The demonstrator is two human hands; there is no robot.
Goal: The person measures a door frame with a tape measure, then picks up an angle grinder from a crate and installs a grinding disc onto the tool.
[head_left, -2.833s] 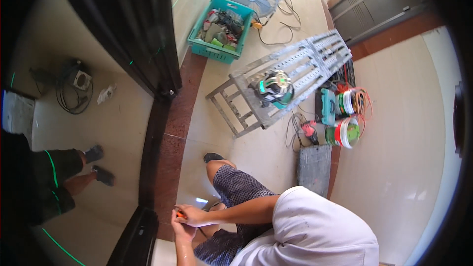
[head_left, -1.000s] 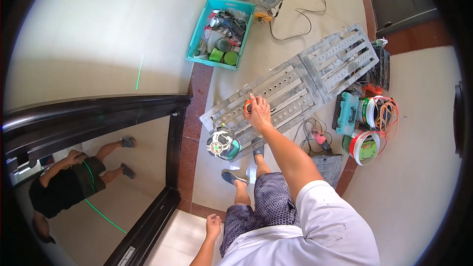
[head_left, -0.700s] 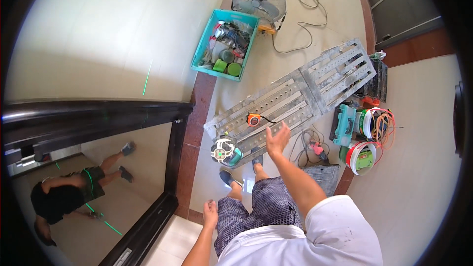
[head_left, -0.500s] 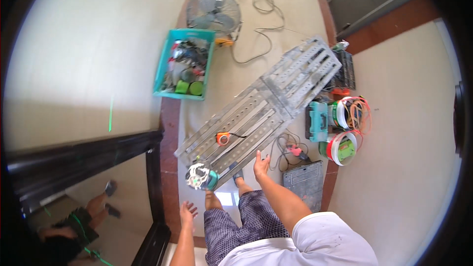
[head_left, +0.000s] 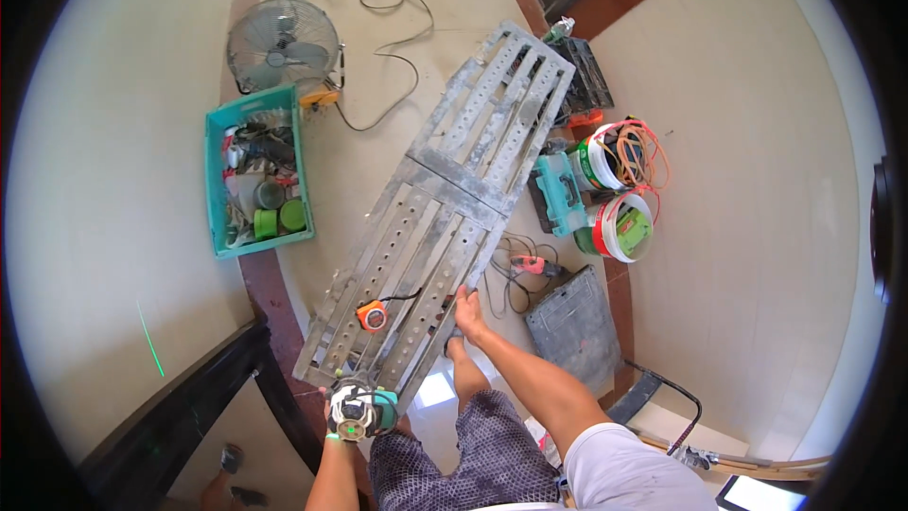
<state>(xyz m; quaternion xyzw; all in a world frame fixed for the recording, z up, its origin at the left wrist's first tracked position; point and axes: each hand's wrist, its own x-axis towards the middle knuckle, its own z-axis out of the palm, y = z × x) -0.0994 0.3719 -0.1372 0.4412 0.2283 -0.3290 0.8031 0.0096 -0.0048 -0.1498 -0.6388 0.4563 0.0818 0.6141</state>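
Metal bench (head_left: 459, 177) is supporting an orange tape measure (head_left: 373, 316); right hand (head_left: 470, 316) is touching its edge, left hand (head_left: 330, 413) is hiding partly behind a laser level (head_left: 352, 411), both grips unclear.

Bright, even indoor light; most of the view is sharp. A white glare patch (head_left: 435, 390) shines on the glossy floor (head_left: 336, 199) near six o'clock. Toward eight, a thin green light streak (head_left: 149, 341) crosses a softly shaded wall (head_left: 113, 199). Straight edges bow outward — fisheye distortion — into a black rim, darkest at the corners.
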